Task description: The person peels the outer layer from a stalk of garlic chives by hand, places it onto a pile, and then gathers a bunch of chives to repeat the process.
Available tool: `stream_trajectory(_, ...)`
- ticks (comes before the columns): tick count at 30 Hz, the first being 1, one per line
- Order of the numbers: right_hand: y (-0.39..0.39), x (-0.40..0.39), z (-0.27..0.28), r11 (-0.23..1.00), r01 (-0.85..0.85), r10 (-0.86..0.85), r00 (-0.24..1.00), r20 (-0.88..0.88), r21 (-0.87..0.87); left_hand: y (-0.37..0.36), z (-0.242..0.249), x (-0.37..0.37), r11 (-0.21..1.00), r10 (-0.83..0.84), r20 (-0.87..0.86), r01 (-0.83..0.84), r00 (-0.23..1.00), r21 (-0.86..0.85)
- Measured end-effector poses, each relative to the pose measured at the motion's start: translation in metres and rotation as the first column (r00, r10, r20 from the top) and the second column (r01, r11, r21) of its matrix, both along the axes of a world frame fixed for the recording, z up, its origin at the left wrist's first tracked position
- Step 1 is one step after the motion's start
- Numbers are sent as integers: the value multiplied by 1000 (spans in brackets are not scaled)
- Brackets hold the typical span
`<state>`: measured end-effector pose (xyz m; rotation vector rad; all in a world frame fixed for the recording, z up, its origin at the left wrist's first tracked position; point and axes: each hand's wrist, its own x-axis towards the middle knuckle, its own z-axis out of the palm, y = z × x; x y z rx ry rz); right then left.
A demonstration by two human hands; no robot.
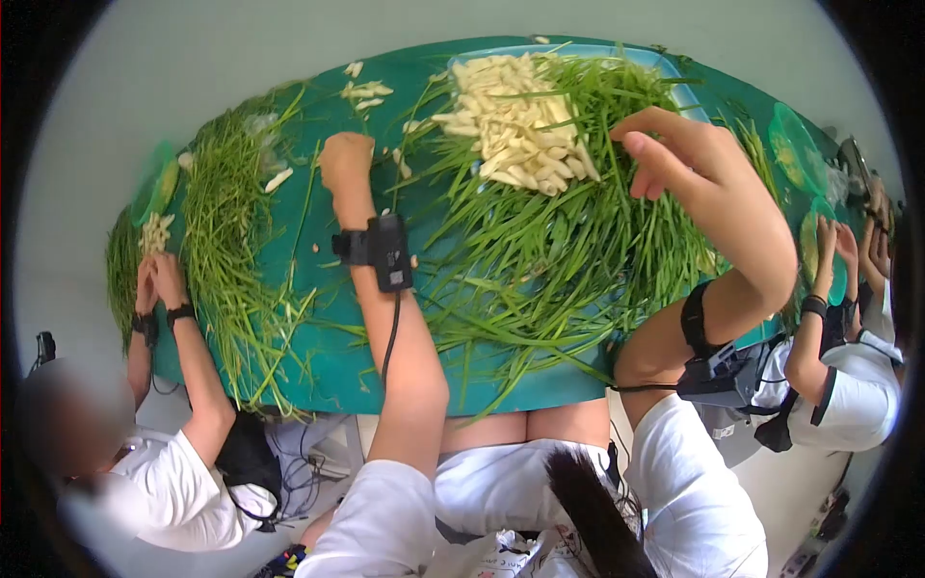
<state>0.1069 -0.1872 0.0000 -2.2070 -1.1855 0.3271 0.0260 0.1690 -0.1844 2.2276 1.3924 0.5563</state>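
Note:
My left hand (345,162) is curled into a fist on the green table, left of the big pile, with its fingers bent under and hidden. Whether anything is in it I cannot make out. A few pale pieces (368,91) lie beyond it. My right hand (679,154) hovers over the right side of long grass-like green leaves (617,226), its fingers loosely bent and apart, with nothing visible between them. To the left of that hand, a heap of pale, slender, bulb-like pieces (525,120) rests at the far side, partly over a light blue tray (686,91).
Another heap of green leaves (226,202) runs along the left side. A person at the left (164,279) works over pale pieces. More people's hands (833,241) are at the right, near green baskets (798,149). A cabled black device (388,252) is strapped to my left wrist.

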Motion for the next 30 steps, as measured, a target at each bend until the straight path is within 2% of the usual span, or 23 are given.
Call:
stream_trajectory(1,0,1,-1,1000,9,-9,999,30,0,5,-3,1,993,-81,-16,82,997,81)
stream_trajectory(3,-1,4,-9,999,28,-31,994,100,24,18,-12,-3,988,-155,87,152,984,39)
stream_trajectory(4,-2,6,-14,999,19,-25,991,129,48,7,2,-4,989,-106,93,115,990,-89)
stream_trajectory(6,-1,6,-16,998,13,-21,992,126,61,5,9,-3,994,-55,113,65,992,-91)
stream_trajectory(8,-2,3,-12,996,72,-77,991,112,48,28,-3,0,996,-85,90,83,992,27)
stream_trajectory(10,-6,5,-15,994,64,-74,989,124,85,19,13,2,998,-48,89,50,995,-23)
stream_trajectory(14,-14,10,-11,989,125,-130,990,61,76,-16,46,6,988,-155,169,155,973,11)
stream_trajectory(16,-18,13,-9,984,170,-166,982,-91,46,-24,52,3,981,-192,173,188,966,40)
stream_trajectory(18,-23,43,-26,989,129,-123,989,-77,76,-24,62,6,955,-288,248,298,925,-1)
stream_trajectory(20,-30,73,-36,984,138,-101,951,-294,109,-27,68,5,956,-291,240,290,926,40)
stream_trajectory(22,-48,117,-50,959,253,-196,918,-345,128,-30,71,3,948,-306,301,319,903,7)
stream_trajectory(24,-71,156,-72,834,501,-434,855,-285,232,-35,72,3,940,-330,311,342,891,17)
stream_trajectory(25,-92,196,-97,786,578,-586,810,-35,220,-35,72,4,938,-331,312,345,891,10)
stream_trajectory(26,-114,231,-122,728,646,-685,696,213,232,-33,74,3,939,-328,310,344,892,5)
stream_trajectory(28,-152,267,-151,481,869,-798,381,466,113,-37,80,3,938,-329,282,347,901,-15)
stream_trajectory(30,-220,315,-156,411,910,-911,412,22,-53,-42,81,4,925,-340,320,376,884,-58)
